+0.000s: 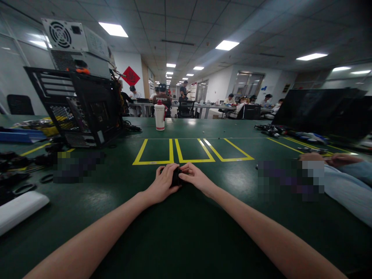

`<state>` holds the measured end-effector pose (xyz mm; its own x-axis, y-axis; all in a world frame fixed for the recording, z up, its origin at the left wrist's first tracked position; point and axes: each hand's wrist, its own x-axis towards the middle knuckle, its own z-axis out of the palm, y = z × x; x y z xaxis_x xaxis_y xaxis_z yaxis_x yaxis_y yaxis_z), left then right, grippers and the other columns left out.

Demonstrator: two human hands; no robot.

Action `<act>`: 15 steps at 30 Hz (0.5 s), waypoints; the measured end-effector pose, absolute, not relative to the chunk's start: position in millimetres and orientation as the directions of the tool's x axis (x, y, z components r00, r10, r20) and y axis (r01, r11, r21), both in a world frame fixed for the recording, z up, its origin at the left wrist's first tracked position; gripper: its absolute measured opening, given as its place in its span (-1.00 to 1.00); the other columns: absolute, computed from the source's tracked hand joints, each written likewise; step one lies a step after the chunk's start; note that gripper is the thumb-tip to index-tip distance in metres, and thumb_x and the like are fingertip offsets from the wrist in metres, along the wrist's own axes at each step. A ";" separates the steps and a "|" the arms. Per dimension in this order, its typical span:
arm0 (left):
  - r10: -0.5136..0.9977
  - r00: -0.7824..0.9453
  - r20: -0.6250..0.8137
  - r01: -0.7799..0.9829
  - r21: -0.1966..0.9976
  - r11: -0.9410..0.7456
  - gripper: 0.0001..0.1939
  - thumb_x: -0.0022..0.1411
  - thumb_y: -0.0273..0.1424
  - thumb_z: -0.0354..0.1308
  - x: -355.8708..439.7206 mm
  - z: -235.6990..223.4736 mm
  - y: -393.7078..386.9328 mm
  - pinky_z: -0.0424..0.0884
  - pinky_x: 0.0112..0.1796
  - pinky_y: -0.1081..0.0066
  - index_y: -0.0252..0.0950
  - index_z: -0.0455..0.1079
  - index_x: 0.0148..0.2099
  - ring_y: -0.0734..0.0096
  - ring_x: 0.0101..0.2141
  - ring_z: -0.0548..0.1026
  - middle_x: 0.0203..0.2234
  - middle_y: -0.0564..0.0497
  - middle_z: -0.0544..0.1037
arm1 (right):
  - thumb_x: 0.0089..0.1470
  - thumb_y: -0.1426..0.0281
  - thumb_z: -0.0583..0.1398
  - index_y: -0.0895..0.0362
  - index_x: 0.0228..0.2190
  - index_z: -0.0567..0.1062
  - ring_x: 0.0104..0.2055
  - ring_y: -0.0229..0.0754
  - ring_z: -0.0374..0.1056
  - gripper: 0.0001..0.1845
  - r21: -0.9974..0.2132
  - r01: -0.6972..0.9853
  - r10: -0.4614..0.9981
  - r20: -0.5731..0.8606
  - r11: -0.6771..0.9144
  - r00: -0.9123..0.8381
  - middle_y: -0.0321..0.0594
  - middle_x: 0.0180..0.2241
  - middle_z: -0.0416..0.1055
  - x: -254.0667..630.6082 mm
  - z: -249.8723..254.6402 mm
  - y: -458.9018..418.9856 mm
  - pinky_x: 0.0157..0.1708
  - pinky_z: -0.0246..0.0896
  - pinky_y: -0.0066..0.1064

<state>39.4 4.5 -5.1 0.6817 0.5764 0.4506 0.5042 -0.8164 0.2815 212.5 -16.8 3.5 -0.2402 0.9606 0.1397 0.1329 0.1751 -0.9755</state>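
Both my hands meet at the middle of the green table (186,232), just in front of three yellow-taped boxes (188,151). My left hand (165,181) and my right hand (194,177) are curled from either side round a small black object (176,176). Most of that object is hidden by my fingers, so I cannot tell what it is. My forearms lie stretched over the table toward it.
An open black computer case (84,108) with a grey power supply (75,46) on top stands at the left. A white bottle (159,116) is behind the boxes. Cables (270,131) and a black panel (316,108) lie right. A co-worker's sleeve (345,186) rests at right. People sit at far tables.
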 end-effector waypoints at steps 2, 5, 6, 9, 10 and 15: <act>0.579 0.683 0.445 0.504 0.286 -0.815 -0.40 0.06 -0.40 0.05 38.9 -4.3 4.1 -0.09 0.01 0.09 -0.21 -0.16 0.09 0.20 0.02 0.11 0.01 -0.11 0.11 | -0.17 0.27 0.19 0.12 -0.28 0.30 -0.16 -0.18 0.23 -0.64 -0.977 0.137 0.964 0.125 0.161 -0.235 -0.22 -0.26 0.30 211.9 2.9 -15.7 -0.13 0.12 -0.23; 0.578 0.683 0.446 0.503 0.286 -0.815 -0.39 0.06 -0.40 0.05 38.7 -3.8 4.2 -0.09 0.01 0.10 -0.21 -0.17 0.10 0.20 0.02 0.11 0.01 -0.10 0.12 | -0.18 0.28 0.20 0.15 -0.27 0.30 -0.13 -0.17 0.22 -0.62 -0.981 0.136 0.966 0.100 0.135 -0.240 -0.18 -0.22 0.29 212.2 1.4 -14.1 -0.10 0.10 -0.22; 0.578 0.683 0.448 0.505 0.283 -0.816 -0.39 0.05 -0.41 0.06 38.8 -3.9 4.4 -0.08 0.01 0.10 -0.22 -0.17 0.10 0.21 0.01 0.11 0.01 -0.10 0.12 | -0.19 0.29 0.21 0.15 -0.27 0.30 -0.14 -0.17 0.23 -0.62 -0.982 0.132 0.964 0.099 0.135 -0.247 -0.18 -0.23 0.30 212.7 0.8 -13.8 -0.10 0.10 -0.22; 0.579 0.681 0.448 0.509 0.280 -0.814 -0.40 0.05 -0.42 0.06 39.8 -4.5 4.8 -0.07 0.01 0.11 -0.23 -0.15 0.09 0.21 0.00 0.12 -0.01 -0.11 0.13 | -0.28 0.37 0.27 0.12 -0.29 0.27 -0.17 -0.18 0.25 -0.56 -0.985 0.094 0.951 0.115 0.147 -0.287 -0.22 -0.26 0.29 214.7 -0.7 -13.9 -0.15 0.15 -0.23; 0.581 0.679 0.449 0.510 0.280 -0.813 -0.40 0.04 -0.42 0.06 40.1 -4.6 4.7 -0.06 0.00 0.10 -0.23 -0.15 0.08 0.20 0.00 0.13 -0.01 -0.11 0.14 | -0.32 0.40 0.29 0.10 -0.29 0.26 -0.19 -0.19 0.26 -0.53 -0.986 0.076 0.945 0.120 0.150 -0.303 -0.24 -0.27 0.29 215.3 -1.1 -14.2 -0.17 0.17 -0.24; 0.578 0.676 0.457 0.506 0.283 -0.815 -0.40 0.04 -0.42 0.06 40.8 -4.1 4.1 -0.06 -0.01 0.09 -0.21 -0.15 0.08 0.18 0.01 0.12 -0.02 -0.10 0.14 | -0.30 0.32 0.27 0.10 -0.31 0.27 -0.21 -0.22 0.26 -0.57 -0.983 0.069 0.949 0.143 0.169 -0.281 -0.26 -0.29 0.29 214.9 -1.8 -15.0 -0.18 0.16 -0.27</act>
